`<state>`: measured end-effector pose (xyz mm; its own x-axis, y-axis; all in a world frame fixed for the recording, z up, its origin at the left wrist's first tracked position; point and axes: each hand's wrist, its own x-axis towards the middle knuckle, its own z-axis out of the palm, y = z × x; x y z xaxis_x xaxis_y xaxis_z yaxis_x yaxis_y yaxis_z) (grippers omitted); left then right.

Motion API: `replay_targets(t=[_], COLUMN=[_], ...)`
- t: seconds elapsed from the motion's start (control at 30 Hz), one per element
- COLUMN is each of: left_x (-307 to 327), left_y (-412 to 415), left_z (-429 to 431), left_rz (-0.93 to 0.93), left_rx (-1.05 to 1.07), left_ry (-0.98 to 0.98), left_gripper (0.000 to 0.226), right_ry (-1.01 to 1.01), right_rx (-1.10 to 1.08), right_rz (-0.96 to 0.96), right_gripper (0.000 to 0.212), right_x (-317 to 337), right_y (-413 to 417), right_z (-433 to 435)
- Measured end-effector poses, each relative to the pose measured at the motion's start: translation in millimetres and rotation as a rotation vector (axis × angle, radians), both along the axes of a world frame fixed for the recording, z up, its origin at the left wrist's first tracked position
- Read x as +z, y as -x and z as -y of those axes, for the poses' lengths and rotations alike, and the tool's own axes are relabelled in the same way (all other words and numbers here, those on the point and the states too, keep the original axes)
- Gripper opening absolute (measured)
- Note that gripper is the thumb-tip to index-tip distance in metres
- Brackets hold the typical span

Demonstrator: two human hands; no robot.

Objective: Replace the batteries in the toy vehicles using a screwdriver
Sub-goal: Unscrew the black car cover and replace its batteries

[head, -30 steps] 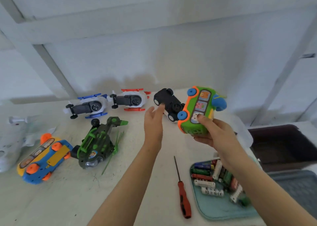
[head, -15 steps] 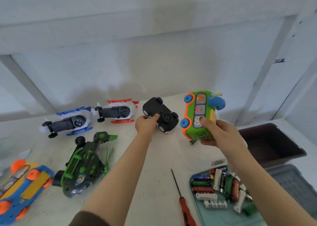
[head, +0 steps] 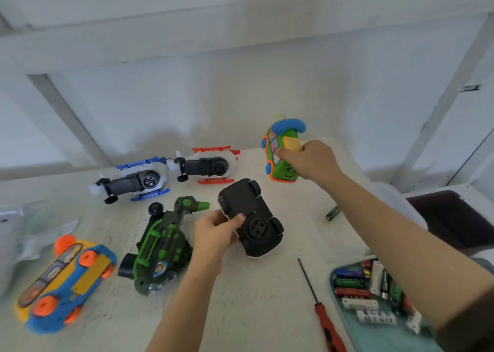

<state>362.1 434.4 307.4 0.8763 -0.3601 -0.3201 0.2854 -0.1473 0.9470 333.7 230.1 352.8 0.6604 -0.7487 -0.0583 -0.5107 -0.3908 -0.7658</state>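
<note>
The left hand (head: 216, 231) has its fingers curled round the side of the black car (head: 250, 218), thumb across its underside. The car is belly up near the middle of the table (head: 267, 303). I cannot tell if its far end touches the top. The right hand (head: 311, 160) is closed round the green toy (head: 280, 155), which stands upright at the far right, at or just above the surface.

The step looks like a swap: park the green toy and bring the car in for work. To do it well, set the toy down flat on its base before letting go, then bring the car to rest belly up, pinned by the left hand so it cannot roll on its 4 wheels. That frees the right hand for the screwdriver (head: 320, 307), which lies untouched beside the tray (head: 379, 338) of batteries (head: 352, 282).

The best open room is the bare patch between the left forearm and the screwdriver. The green copter (head: 160, 244) crowds the car's left. 1 loose battery (head: 332, 213) lies under the right arm's path back and could roll. The table's right edge and a dark bin (head: 454, 218) are just past the tray, so sweep inward.
</note>
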Motion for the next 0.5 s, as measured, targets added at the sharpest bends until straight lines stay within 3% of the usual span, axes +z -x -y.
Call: replay_targets(t=[0.23, 0.5], left_x=[-6.8, -6.8], left_y=[7.0, 14.5], left_z=[-30.0, -34.0], left_rz=[-0.021, -0.013], left_rx=[-0.032, -0.041], left_ry=[0.015, 0.013], left_gripper=[0.017, 0.020], right_ry=[0.144, 0.287], right_rx=[0.048, 0.013], right_rz=[-0.239, -0.308], right_gripper=[0.044, 0.048], right_x=[-18.3, -29.7], right_y=[-37.6, -45.2], right_z=[-9.5, -14.7])
